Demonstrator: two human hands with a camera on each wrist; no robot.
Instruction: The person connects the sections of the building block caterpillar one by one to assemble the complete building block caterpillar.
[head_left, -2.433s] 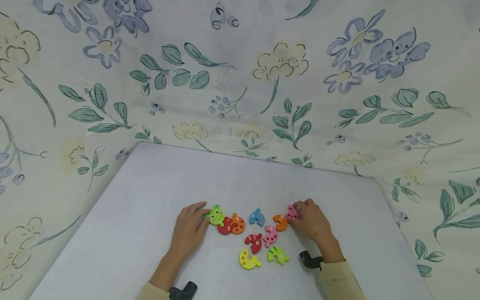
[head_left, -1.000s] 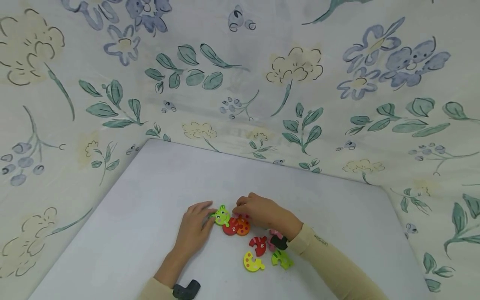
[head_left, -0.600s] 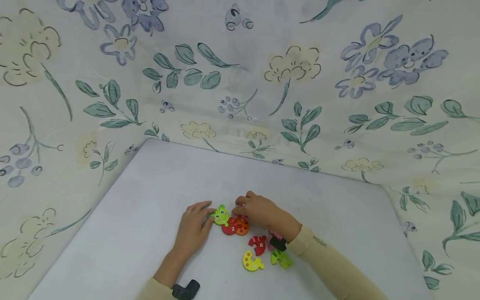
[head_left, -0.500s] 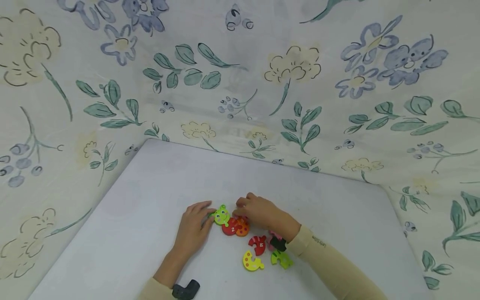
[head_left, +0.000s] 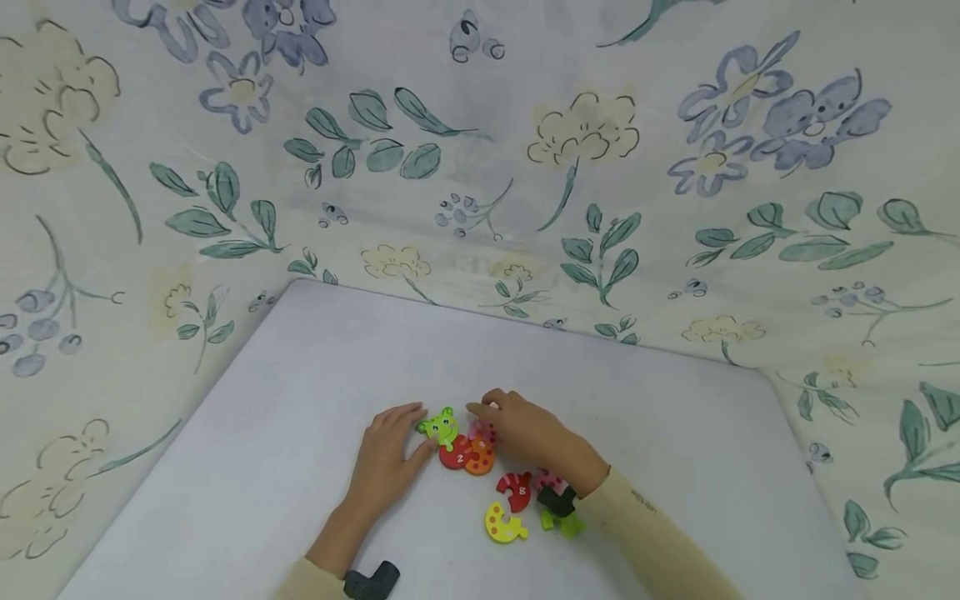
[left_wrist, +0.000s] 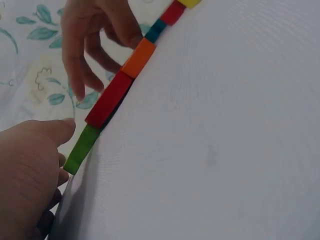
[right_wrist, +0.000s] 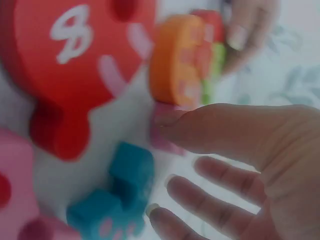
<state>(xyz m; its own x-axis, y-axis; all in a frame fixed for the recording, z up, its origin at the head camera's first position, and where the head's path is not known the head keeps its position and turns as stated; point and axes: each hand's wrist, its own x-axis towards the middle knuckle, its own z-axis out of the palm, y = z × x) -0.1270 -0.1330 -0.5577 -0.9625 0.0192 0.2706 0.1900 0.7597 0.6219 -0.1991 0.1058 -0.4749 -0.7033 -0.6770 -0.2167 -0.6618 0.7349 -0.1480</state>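
Observation:
A short chain of flat puzzle pieces lies on the white table [head_left: 300, 400]: a green animal head [head_left: 438, 427], a red "2" piece [head_left: 453, 457] and an orange piece [head_left: 479, 457]. My left hand [head_left: 415, 430] lies flat, its straight fingertips touching the green head [left_wrist: 82, 147]. My right hand [head_left: 486, 414] holds a pink piece [right_wrist: 165, 131] against the orange piece [right_wrist: 175, 60]; the hand hides most of it in the head view. A blue piece [right_wrist: 120, 195] lies under my right palm.
Loose pieces lie near my right wrist: a red "8" [head_left: 516, 492], a yellow one [head_left: 501, 523], a pink one [head_left: 551, 479] and a green one [head_left: 564, 525] partly behind the wrist camera. Flowered cloth walls [head_left: 480, 167] close in the table at the back and sides.
My right hand carried the pink piece from the right side over to the orange end of the chain and now sits lower against it. My left hand stayed at the green head.

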